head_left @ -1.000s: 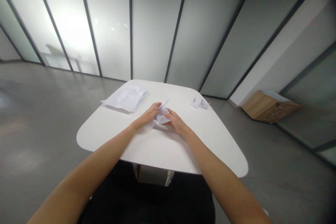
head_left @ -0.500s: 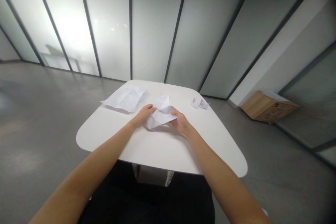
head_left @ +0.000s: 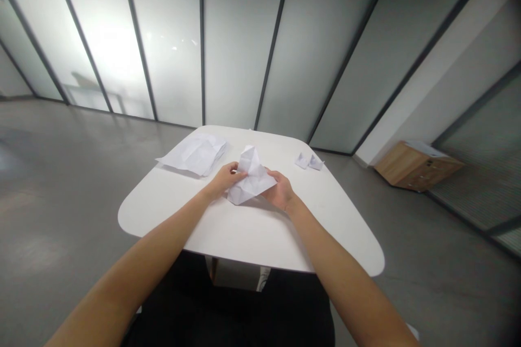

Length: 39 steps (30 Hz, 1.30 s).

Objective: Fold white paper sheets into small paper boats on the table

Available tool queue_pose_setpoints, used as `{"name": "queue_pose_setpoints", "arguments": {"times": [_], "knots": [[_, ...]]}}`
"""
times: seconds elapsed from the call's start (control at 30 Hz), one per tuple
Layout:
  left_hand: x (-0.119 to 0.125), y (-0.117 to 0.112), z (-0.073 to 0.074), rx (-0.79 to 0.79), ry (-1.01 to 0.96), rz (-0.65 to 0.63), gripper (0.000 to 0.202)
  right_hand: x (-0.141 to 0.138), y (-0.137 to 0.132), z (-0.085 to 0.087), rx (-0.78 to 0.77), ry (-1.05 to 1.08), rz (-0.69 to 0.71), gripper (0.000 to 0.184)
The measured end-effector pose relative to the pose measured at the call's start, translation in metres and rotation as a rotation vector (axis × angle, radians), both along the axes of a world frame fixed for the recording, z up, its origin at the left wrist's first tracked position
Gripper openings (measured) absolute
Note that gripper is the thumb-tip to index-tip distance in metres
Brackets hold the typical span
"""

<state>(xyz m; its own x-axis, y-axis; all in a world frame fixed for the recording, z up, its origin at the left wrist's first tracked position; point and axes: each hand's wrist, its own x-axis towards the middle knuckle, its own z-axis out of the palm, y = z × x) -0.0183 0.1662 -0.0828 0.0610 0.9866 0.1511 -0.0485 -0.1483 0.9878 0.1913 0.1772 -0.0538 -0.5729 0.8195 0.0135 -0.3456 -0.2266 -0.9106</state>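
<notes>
A partly folded sheet of white paper (head_left: 253, 178) is held between my two hands over the middle of the table. My left hand (head_left: 226, 178) pinches its left edge, thumb on top. On the other side, my right hand (head_left: 279, 188) grips the paper from the right, its fingers partly hidden beneath. The upper part of the sheet stands up in a point, and creases run across it.
A stack of creased white sheets (head_left: 193, 154) lies at the table's far left. Two small folded paper pieces (head_left: 308, 161) sit near the right edge of the white table (head_left: 244, 238). A wooden cabinet (head_left: 417, 167) stands on the floor to the right.
The paper has turned a little and its upper part is drawn into a narrower point. My left fingers have shifted along its edge; the right hand keeps its hold.
</notes>
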Motion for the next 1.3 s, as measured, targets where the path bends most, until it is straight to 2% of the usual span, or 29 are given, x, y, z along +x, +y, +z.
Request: {"name": "queue_pose_setpoints", "arguments": {"times": [0.13,0.33,0.47,0.67,0.87,0.97,1.13,1.2,1.3], "knots": [[-0.002,0.002,-0.001,0.036,0.045,0.017,0.048,0.0,0.003,0.0,-0.073,0.037,0.007,0.044],[-0.003,0.003,0.0,0.115,0.093,0.054,0.043,-0.002,0.016,-0.01,-0.032,0.026,-0.1,0.027],[-0.003,0.006,-0.001,0.146,0.085,0.048,0.041,-0.002,0.022,-0.016,0.023,0.06,-0.221,0.035],[-0.009,0.01,-0.006,0.137,0.078,0.106,0.037,0.006,0.033,-0.014,-0.02,0.128,-0.48,0.037],[-0.009,0.009,-0.005,0.135,0.137,0.1,0.039,0.013,0.04,-0.014,-0.004,0.154,-0.611,0.035],[-0.009,0.01,-0.005,0.164,0.15,0.13,0.037,0.012,0.037,-0.012,-0.005,0.154,-0.565,0.028],[-0.011,0.015,-0.007,0.258,0.173,0.247,0.031,0.006,0.022,-0.009,0.049,0.003,-0.201,0.038],[-0.012,0.017,-0.008,0.268,0.183,0.273,0.032,0.002,0.018,-0.012,0.096,-0.081,-0.182,0.044],[-0.014,0.017,-0.007,0.253,0.175,0.309,0.035,-0.004,0.02,-0.02,0.127,-0.164,-0.281,0.045]]}}
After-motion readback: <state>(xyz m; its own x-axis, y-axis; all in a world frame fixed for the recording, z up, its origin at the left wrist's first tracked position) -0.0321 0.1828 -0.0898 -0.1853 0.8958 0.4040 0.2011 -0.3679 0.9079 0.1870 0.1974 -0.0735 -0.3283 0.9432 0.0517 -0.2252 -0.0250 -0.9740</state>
